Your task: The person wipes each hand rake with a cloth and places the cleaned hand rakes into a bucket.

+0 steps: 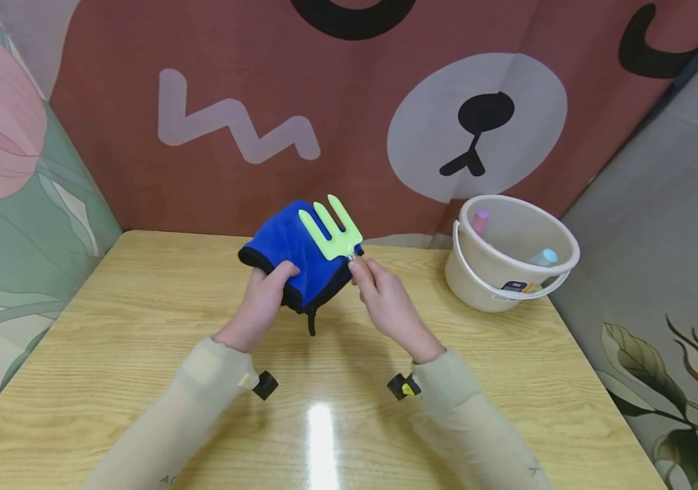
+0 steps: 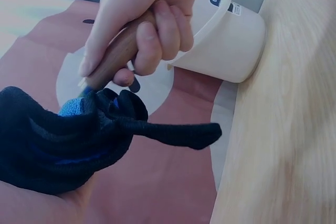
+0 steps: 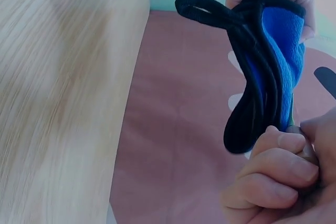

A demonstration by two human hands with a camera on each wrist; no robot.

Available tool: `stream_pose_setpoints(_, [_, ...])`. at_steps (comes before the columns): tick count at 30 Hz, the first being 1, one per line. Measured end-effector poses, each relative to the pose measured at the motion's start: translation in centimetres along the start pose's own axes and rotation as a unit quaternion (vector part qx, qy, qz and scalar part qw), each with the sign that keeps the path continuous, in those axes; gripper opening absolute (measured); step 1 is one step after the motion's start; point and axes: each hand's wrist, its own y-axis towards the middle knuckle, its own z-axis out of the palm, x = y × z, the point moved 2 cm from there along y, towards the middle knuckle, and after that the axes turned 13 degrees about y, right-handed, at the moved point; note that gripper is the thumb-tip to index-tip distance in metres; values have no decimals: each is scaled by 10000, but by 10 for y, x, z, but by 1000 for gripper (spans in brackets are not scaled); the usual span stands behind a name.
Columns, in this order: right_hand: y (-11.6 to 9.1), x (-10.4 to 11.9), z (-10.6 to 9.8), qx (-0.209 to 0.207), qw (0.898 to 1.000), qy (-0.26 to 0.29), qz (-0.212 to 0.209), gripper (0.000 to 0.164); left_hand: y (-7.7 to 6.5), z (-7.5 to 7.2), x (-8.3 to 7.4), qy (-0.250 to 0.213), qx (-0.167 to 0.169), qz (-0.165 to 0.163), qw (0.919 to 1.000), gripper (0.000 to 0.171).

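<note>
My left hand (image 1: 261, 299) pinches a blue cloth (image 1: 284, 235) with black edging, thumb on top and the folded cloth held above the table. From the cloth's near edge hangs a black loop (image 1: 311, 322), which also shows in the right wrist view, where the cloth (image 3: 283, 51) is seen edge-on. My right hand (image 1: 390, 305) grips a small garden hand fork (image 1: 341, 241) by its wooden handle (image 2: 118, 59), fingers curled round it. The fork's light green tines point up and left and overlap the cloth in the head view.
A beige bucket (image 1: 468, 275) with its handle lowered stands at the table's back right. Inside it lie a pink-topped item (image 1: 480, 221) and a light blue-capped item (image 1: 546, 257). The wooden table (image 1: 141, 327) meets a printed curtain (image 1: 251, 190) along its back edge.
</note>
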Motion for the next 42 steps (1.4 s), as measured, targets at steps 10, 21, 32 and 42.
stream_pose_setpoints(10, [1, -14, -14, -220, 9996, -165, 34, 44, 2, -20, -9, -912, -413, 312, 9945, 55])
stream_pose_setpoints(21, [-1, -28, -26, -468, 9977, -420, 239, 40, 5, -59, -29, -2433, -1205, 1226, 9546, 34])
stream_pose_setpoints(32, [1, -20, -48, -861, 9927, -822, 195, 25, 11, -89, -21, -2860, -1593, 1450, 9337, 30])
stream_pose_setpoints(42, [0, -3, -81, -1136, 9886, -889, -438, 26, 21, -114, 7, -3874, -1448, 963, 9054, 40])
